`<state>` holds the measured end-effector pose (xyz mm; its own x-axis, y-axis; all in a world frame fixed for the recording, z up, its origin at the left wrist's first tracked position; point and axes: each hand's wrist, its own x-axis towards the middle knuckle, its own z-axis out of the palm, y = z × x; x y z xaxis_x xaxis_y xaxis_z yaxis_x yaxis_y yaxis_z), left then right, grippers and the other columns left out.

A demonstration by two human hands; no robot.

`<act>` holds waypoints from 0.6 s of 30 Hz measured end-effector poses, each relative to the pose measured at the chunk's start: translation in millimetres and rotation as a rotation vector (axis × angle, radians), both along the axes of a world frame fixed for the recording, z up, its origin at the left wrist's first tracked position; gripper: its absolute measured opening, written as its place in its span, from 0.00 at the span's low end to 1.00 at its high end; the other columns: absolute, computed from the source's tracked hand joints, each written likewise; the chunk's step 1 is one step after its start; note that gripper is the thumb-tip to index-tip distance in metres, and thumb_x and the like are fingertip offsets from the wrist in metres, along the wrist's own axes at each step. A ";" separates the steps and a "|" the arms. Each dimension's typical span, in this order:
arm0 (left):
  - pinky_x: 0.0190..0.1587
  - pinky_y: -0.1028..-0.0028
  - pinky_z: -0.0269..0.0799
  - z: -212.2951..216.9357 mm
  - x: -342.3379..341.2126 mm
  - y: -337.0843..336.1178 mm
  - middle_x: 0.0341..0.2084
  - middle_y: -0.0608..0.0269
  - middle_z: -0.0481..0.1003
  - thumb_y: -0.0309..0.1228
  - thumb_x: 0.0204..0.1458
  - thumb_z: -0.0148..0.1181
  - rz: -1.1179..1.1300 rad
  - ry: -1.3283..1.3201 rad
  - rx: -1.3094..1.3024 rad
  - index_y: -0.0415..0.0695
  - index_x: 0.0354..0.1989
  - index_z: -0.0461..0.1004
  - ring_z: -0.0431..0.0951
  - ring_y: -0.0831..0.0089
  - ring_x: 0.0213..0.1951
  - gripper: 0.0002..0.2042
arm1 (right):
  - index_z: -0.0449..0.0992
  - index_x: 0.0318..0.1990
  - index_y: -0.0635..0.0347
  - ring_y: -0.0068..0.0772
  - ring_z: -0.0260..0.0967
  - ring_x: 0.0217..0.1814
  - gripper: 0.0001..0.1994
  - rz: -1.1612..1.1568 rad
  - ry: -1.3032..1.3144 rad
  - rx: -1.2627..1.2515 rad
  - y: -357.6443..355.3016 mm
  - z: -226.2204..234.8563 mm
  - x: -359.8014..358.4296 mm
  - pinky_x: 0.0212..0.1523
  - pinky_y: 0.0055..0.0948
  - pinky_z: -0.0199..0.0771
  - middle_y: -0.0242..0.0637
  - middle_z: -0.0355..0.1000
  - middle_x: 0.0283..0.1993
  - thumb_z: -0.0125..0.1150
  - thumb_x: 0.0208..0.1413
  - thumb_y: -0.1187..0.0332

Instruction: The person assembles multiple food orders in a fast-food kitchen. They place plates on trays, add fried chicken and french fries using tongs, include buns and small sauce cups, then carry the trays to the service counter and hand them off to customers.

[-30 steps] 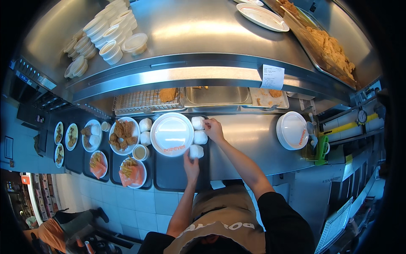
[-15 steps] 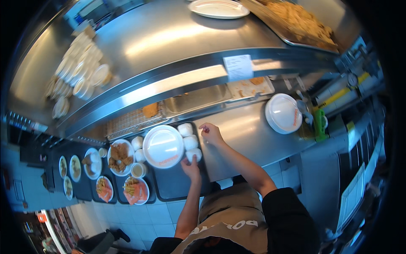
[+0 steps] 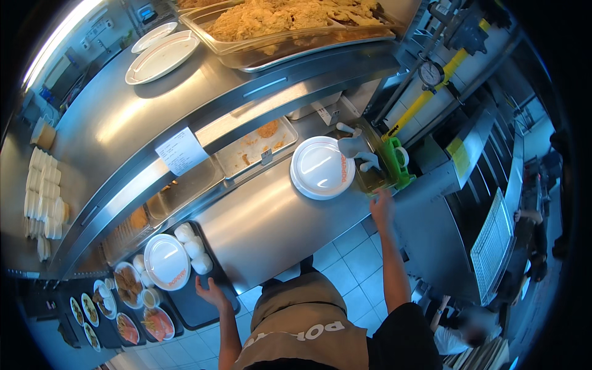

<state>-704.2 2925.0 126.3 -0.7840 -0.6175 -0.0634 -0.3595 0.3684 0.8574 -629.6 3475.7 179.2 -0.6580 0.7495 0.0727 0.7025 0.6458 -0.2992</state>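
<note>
My left hand (image 3: pixel 213 294) is over the black tray (image 3: pixel 196 308) at the lower left, fingers apart and holding nothing. On that tray are a white plate (image 3: pixel 166 261) and several rounded white pieces (image 3: pixel 194 247) whose kind I cannot tell. My right hand (image 3: pixel 382 207) is stretched out at the right counter edge, slightly smeared; its fingers look apart, with nothing visible in them. Just beyond it lies a shallow metal pan (image 3: pixel 372 179) with pale-handled scoops (image 3: pixel 353 147), beside a green holder (image 3: pixel 396 161). A stack of white plates (image 3: pixel 322 168) stands left of the pan.
Farther left, trays carry fried chicken (image 3: pixel 127 285), a cup of sauce (image 3: pixel 151 298) and fries (image 3: pixel 152 322) on pink paper. Breaded food fills a large pan (image 3: pixel 290 31) on the upper shelf. A paper slip (image 3: pixel 182 152) hangs from the shelf edge. A wire basket (image 3: pixel 492 246) is at right.
My left hand has come away from the rounded white pieces. My right hand has moved right, from beside the tray to the pan with scoops. The view has swung right.
</note>
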 end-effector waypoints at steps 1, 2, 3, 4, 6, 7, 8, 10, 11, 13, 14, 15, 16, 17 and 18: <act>0.62 0.65 0.59 11.9 11.3 12.7 0.48 0.53 0.71 0.24 0.53 0.57 -0.034 0.000 -0.119 0.34 0.54 0.69 0.69 0.63 0.54 0.19 | 0.77 0.43 0.54 0.47 0.74 0.43 0.13 -0.044 0.070 0.153 30.2 -6.3 -10.7 0.42 0.42 0.76 0.41 0.71 0.45 0.62 0.48 0.69; 0.59 0.66 0.62 21.4 18.4 27.2 0.46 0.54 0.72 0.23 0.52 0.57 -0.126 0.025 -0.134 0.35 0.52 0.70 0.70 0.64 0.52 0.17 | 0.77 0.42 0.55 0.47 0.74 0.43 0.11 -0.021 0.014 0.211 55.7 -15.2 -18.6 0.41 0.43 0.76 0.41 0.71 0.45 0.62 0.50 0.69; 0.57 0.67 0.65 30.0 22.7 40.6 0.44 0.55 0.72 0.22 0.51 0.56 -0.209 0.072 -0.160 0.36 0.50 0.71 0.71 0.65 0.49 0.16 | 0.77 0.40 0.56 0.47 0.75 0.42 0.09 0.017 -0.028 0.281 80.9 -25.2 -30.5 0.41 0.43 0.77 0.41 0.72 0.45 0.62 0.51 0.68; 0.55 0.68 0.68 37.8 25.2 53.3 0.41 0.56 0.72 0.21 0.50 0.56 -0.291 0.167 -0.188 0.37 0.48 0.73 0.72 0.66 0.47 0.15 | 0.77 0.40 0.56 0.46 0.75 0.43 0.10 0.028 -0.174 0.211 102.8 -35.5 -42.3 0.41 0.43 0.77 0.42 0.73 0.43 0.64 0.51 0.65; 0.45 0.70 0.74 46.3 21.3 86.4 0.40 0.56 0.74 0.20 0.51 0.55 -0.434 0.091 0.090 0.39 0.45 0.75 0.75 0.68 0.43 0.13 | 0.78 0.38 0.56 0.46 0.76 0.45 0.14 0.081 -0.384 0.147 134.0 -54.7 -57.9 0.43 0.43 0.77 0.42 0.76 0.41 0.67 0.52 0.57; 0.38 0.72 0.76 47.7 16.9 108.0 0.37 0.58 0.76 0.20 0.52 0.55 -0.527 0.131 0.071 0.41 0.43 0.77 0.77 0.69 0.38 0.11 | 0.78 0.37 0.57 0.47 0.77 0.43 0.13 0.078 -0.392 0.142 143.2 -61.8 -63.2 0.42 0.45 0.78 0.43 0.77 0.39 0.69 0.50 0.58; 0.40 0.71 0.76 48.9 12.0 131.3 0.36 0.59 0.77 0.22 0.53 0.57 -0.600 0.081 0.103 0.42 0.44 0.77 0.78 0.69 0.37 0.10 | 0.78 0.36 0.58 0.47 0.78 0.42 0.11 0.091 -0.410 0.164 149.3 -65.4 -63.9 0.41 0.44 0.78 0.44 0.78 0.38 0.68 0.50 0.62; 0.40 0.70 0.77 51.5 3.2 179.4 0.37 0.58 0.78 0.26 0.56 0.57 -0.823 -0.034 0.241 0.42 0.44 0.76 0.79 0.69 0.38 0.09 | 0.78 0.33 0.57 0.47 0.78 0.41 0.04 0.122 -0.443 0.219 153.8 -64.0 -61.5 0.40 0.41 0.79 0.44 0.78 0.36 0.64 0.51 0.69; 0.43 0.72 0.76 54.1 2.2 202.4 0.38 0.59 0.78 0.25 0.56 0.57 -0.907 -0.072 0.308 0.42 0.46 0.76 0.79 0.72 0.38 0.10 | 0.78 0.33 0.58 0.48 0.77 0.42 0.05 0.172 -0.431 0.202 153.0 -58.5 -57.1 0.40 0.43 0.78 0.45 0.77 0.37 0.64 0.51 0.69; 0.43 0.71 0.75 62.3 2.2 243.5 0.34 0.60 0.77 0.25 0.56 0.57 -1.066 -0.005 0.370 0.42 0.46 0.75 0.78 0.70 0.38 0.10 | 0.78 0.36 0.60 0.53 0.75 0.43 0.10 0.232 -0.241 0.113 148.9 -40.4 -40.5 0.42 0.48 0.74 0.48 0.76 0.39 0.67 0.46 0.69; 0.42 0.70 0.75 67.4 3.2 258.5 0.34 0.59 0.77 0.26 0.56 0.57 -1.103 -0.003 0.330 0.42 0.46 0.75 0.78 0.69 0.38 0.10 | 0.78 0.37 0.61 0.53 0.75 0.42 0.11 0.280 -0.217 0.090 147.5 -27.4 -30.9 0.42 0.48 0.74 0.48 0.76 0.38 0.66 0.45 0.68; 0.41 0.70 0.74 72.6 5.0 268.0 0.33 0.59 0.77 0.27 0.55 0.58 -1.157 -0.005 0.318 0.42 0.45 0.75 0.78 0.69 0.37 0.10 | 0.78 0.36 0.61 0.53 0.74 0.41 0.11 0.264 -0.233 0.091 145.1 -14.4 -22.7 0.41 0.48 0.73 0.48 0.75 0.37 0.64 0.46 0.67; 0.41 0.69 0.74 77.3 7.4 272.6 0.34 0.59 0.77 0.28 0.54 0.58 -1.174 -0.074 0.319 0.42 0.45 0.75 0.78 0.68 0.37 0.11 | 0.77 0.32 0.63 0.52 0.74 0.40 0.08 0.283 -0.181 0.154 141.3 -0.4 -8.0 0.39 0.47 0.72 0.48 0.74 0.35 0.65 0.45 0.71; 0.40 0.69 0.74 81.5 10.1 275.7 0.34 0.59 0.77 0.30 0.54 0.59 -1.207 -0.145 0.330 0.42 0.45 0.75 0.78 0.68 0.37 0.11 | 0.77 0.32 0.63 0.52 0.74 0.39 0.07 0.259 -0.224 0.150 137.5 15.4 6.3 0.38 0.47 0.72 0.47 0.73 0.34 0.65 0.45 0.71; 0.39 0.68 0.74 84.6 12.9 273.9 0.34 0.58 0.77 0.31 0.53 0.60 -1.239 -0.220 0.344 0.42 0.45 0.75 0.77 0.68 0.37 0.12 | 0.77 0.31 0.63 0.52 0.74 0.38 0.07 0.257 -0.238 0.159 134.3 33.3 19.7 0.37 0.47 0.71 0.47 0.73 0.34 0.64 0.45 0.71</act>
